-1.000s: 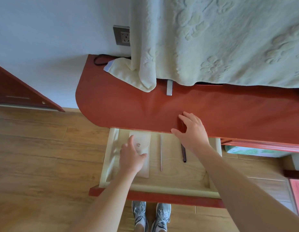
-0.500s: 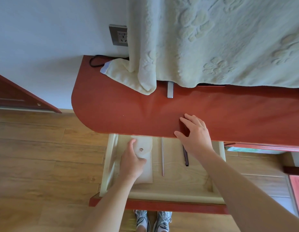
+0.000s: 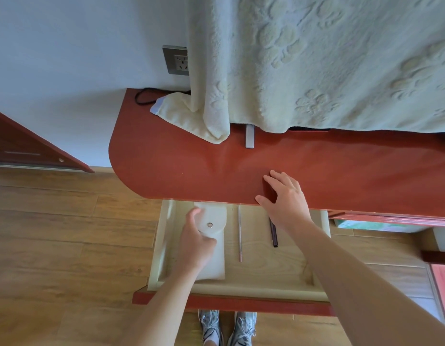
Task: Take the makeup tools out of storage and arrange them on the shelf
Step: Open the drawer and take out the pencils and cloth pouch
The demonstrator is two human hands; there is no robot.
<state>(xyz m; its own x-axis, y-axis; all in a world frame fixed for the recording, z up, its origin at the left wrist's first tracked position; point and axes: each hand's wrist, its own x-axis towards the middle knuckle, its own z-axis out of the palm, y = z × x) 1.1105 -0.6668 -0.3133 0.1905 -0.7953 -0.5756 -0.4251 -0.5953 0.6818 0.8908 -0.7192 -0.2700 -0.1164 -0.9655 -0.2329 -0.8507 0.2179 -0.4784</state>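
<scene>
Drawer (image 3: 162, 245) of pale wood stands pulled out under the rounded red shelf (image 3: 191, 168), and the person leans over it with both bare arms reaching down. The left hand (image 3: 195, 242) lies on a white pouch (image 3: 217, 260) at the drawer's left side, its fingers curled over the pouch's left edge and the thumb pressed on the snap-button flap, so it grips the pouch where it lies. Right of the pouch, on the drawer bottom, lie a thin pinkish stick (image 3: 239, 233) and, further right, a dark pencil-like tool (image 3: 274, 234), partly hidden by the right wrist. The right hand (image 3: 286, 203) rests on the shelf's front edge, fingers spread forward and thumb at the rim; a dark shape (image 3: 271, 192) shows between thumb and forefinger, and I cannot tell whether the hand pinches something there. Behind, a pale green towel (image 3: 316, 61) hangs down onto the shelf, beside a small silver bar (image 3: 250, 137), a black cable (image 3: 143, 98) and a grey wall socket (image 3: 177, 60). Grey sneakers (image 3: 211, 325) show on the wooden floor below.
</scene>
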